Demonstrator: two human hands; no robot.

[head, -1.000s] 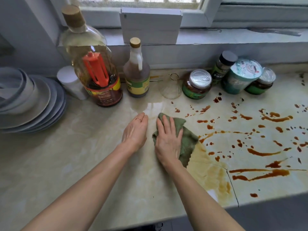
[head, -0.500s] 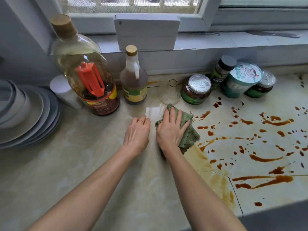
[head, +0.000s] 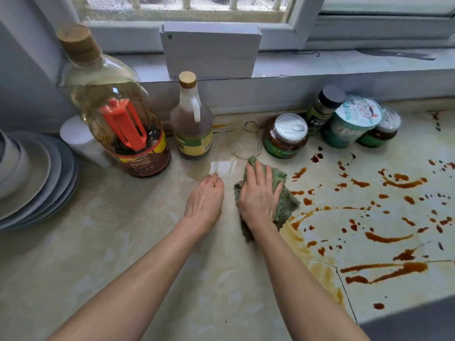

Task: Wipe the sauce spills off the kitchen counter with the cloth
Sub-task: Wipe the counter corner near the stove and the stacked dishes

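My right hand (head: pixel 258 195) presses flat on a crumpled green cloth (head: pixel 286 195) on the pale marble counter (head: pixel 123 242), near the middle. Brown sauce spills (head: pixel 389 237) in streaks and drops cover the counter to the right of the cloth. A thin yellowish smear (head: pixel 317 267) lies just in front of the cloth. My left hand (head: pixel 205 199) rests palm down on the counter right beside the cloth, its fingers curled under, holding nothing.
A large oil bottle (head: pixel 115 114) and a smaller brown bottle (head: pixel 190 119) stand at the back left. A clear glass funnel (head: pixel 243 141), jars (head: pixel 285 136) and a tub (head: pixel 352 121) line the back wall. Stacked plates (head: pixel 32 175) sit far left. The counter's front edge (head: pixel 406 313) is at the lower right.
My right hand has pushed the cloth away from me toward the back wall, now close to the funnel. The left hand stays beside it.
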